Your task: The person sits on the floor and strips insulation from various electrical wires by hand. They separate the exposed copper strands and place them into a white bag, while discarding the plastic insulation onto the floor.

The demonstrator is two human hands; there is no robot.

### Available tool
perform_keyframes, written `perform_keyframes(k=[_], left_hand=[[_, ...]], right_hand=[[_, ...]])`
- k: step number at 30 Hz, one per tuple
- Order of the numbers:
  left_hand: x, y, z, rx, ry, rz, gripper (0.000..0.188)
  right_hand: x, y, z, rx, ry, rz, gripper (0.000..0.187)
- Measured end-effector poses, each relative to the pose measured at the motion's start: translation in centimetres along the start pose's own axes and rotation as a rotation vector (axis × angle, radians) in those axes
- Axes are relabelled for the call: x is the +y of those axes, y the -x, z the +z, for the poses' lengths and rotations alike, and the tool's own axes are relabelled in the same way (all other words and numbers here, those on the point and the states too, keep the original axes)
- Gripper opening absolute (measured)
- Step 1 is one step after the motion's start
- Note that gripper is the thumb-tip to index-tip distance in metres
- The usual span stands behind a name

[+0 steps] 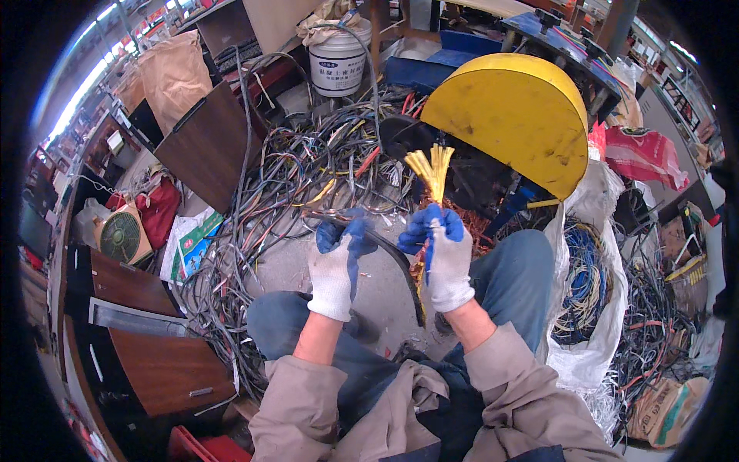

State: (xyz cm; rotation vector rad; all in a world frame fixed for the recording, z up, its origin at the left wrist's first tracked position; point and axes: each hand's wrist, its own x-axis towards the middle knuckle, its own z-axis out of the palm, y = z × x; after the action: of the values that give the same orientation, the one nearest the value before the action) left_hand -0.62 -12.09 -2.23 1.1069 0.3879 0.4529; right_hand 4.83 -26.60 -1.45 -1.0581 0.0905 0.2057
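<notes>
“Tan sleeves [523, 377] lie closest, then knees [516, 266] out to each side of the gloved hands.”

“How do the fingers stand?”

“On the right hand [445, 258], fingers and thumb are closed round the foot of a yellow bundle [436, 173]. On the left hand [332, 269] they're curled but blurred; I can't tell whether they grip anything. A dark strip [406, 268] bows down between the two.”

“Which way does the bundle lie?”

“Up and away from the right fingers, its long axis near upright, with one clump leaning left. The right hand has it; the left sits well apart, off to its left.”

“And its look?”

“Bright yellow strands, narrow at the grip, fanning into blunt clumps at the far end. More yellow shows below the fingers; whether it's the same strands, I can't say.”

“Farther out?”

“Frizzy copper [471, 219] just past the right fingers, tangled cables [285, 173] beyond the left ones, a big yellow guard [512, 115] beyond and right of the bundle, and a white bucket [337, 65] far beyond the left fingers.”
</notes>
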Motion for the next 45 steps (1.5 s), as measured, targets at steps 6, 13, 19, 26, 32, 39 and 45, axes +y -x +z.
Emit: perform_keyframes(k=[6,13,19,26,32,39,45], left_hand=[[-0.7,0.4,0.2,-0.064,0.021,-0.037,0.022],[-1.2,1.2,0.9,-0.096,-0.078,-0.072,0.017],[-2.7,1.9,1.2,-0.170,-0.093,-0.143,0.026],[-3.2,1.9,0.9,-0.199,-0.047,-0.219,0.028],[-3.9,2.0,1.0,-0.160,-0.005,-0.235,0.023],[-4.3,1.7,0.4,-0.161,-0.136,-0.268,0.025],[-4.8,1.3,0.1,-0.210,0.104,-0.386,0.026]], right_hand=[[0.9,0.9,-1.5,-0.315,0.479,0.146,0.023],[0.9,2.2,-2.2,-0.226,0.530,0.072,0.019],[1.7,1.8,-3.3,-0.175,0.630,-0.148,0.015],[2.6,2.0,-3.9,-0.128,0.749,-0.291,0.014],[2.4,1.6,-3.4,-0.102,0.703,-0.239,0.016],[2.1,1.4,-3.3,-0.175,1.013,-0.545,0.016],[2.6,1.7,-4.0,-0.150,0.902,-0.462,0.015]])
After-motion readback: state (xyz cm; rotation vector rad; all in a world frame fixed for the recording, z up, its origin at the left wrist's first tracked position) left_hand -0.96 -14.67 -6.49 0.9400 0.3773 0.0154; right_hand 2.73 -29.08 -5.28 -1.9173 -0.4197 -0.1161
